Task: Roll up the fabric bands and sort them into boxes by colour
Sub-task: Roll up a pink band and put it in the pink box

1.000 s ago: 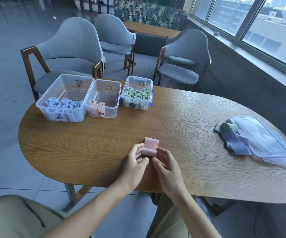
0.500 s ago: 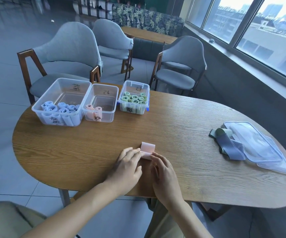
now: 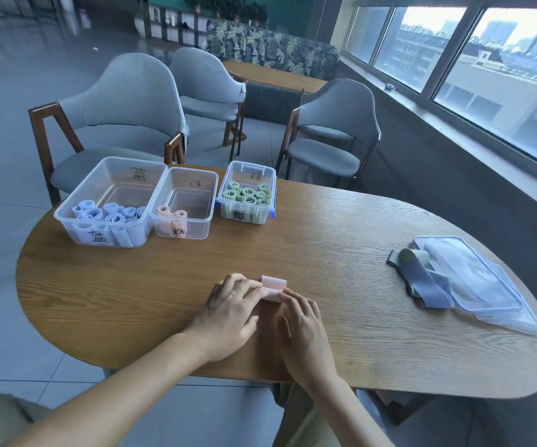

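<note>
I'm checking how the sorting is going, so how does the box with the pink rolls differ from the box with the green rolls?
The pink box holds only a couple of rolls at its near end, leaving most of its floor bare; the green box is packed with rolls. The pink box stands right beside the blue-roll box, while the green box stands slightly apart, with blue clips on its rim. Both are clear, lidless plastic boxes with handwritten labels.

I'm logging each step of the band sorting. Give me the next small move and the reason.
Probably roll on over the last flap: the pink band lies on the table under the fingers of the left hand and right hand, with a short flat end showing.
</note>
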The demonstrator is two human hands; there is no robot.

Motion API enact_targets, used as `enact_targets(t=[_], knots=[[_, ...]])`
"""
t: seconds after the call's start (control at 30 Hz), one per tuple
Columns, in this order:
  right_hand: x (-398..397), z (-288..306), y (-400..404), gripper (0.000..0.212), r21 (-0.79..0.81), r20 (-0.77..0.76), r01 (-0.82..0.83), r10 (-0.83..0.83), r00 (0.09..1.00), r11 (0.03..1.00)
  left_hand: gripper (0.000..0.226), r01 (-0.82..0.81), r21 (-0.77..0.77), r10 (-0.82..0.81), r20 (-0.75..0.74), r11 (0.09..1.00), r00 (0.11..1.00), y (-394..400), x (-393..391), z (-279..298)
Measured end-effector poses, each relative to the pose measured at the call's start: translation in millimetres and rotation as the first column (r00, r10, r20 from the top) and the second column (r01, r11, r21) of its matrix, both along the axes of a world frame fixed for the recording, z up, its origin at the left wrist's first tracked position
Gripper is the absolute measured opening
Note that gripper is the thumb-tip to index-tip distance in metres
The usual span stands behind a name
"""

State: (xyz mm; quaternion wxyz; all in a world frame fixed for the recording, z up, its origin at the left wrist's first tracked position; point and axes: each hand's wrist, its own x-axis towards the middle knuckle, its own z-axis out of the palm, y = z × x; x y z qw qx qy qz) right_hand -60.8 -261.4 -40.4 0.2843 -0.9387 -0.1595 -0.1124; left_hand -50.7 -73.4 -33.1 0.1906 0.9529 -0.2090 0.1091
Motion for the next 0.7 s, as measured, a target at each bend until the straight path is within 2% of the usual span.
enact_targets(t=[0.17, 0.7], knots=[[5.3, -0.5, -1.4, 0.044, -0.005, 0.018, -0.011, 0.011, 1.0, 1.0, 0.056, 0.019, 0.047, -0.019, 0.011, 0.999, 1.0, 2.1, 9.5, 1.0], [17.9, -12.2, -18.3, 0.028, -0.071, 0.057, 0.11, -0.106, 0.993, 0.991, 0.05, 0.023, 0.119, -0.024, 0.009, 0.993, 1.0, 0.0, 40.0, 0.4]])
